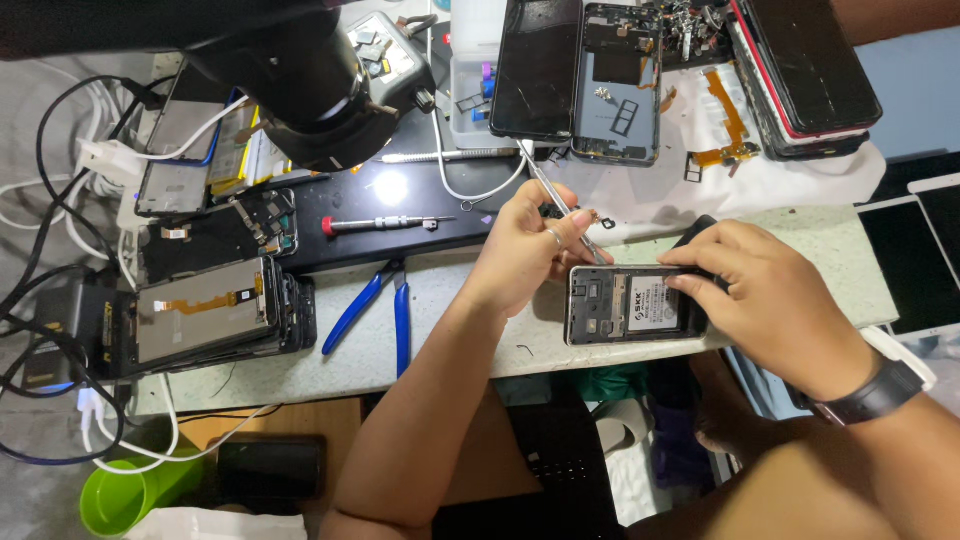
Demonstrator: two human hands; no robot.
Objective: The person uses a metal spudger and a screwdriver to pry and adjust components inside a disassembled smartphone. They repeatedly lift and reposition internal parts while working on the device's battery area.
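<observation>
At the bench edge, an opened phone (632,305) is gripped by the right hand (770,300), its right end hidden, while tweezers (560,200) are pinched in the left hand (525,245).

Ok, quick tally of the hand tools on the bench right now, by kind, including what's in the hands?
Tweezers, held in the left hand: 1
Screwdriver with red cap: 1
Blue-handled pliers: 1
Total: 3
The right hand holds no tool; it steadies the opened phone.
</observation>
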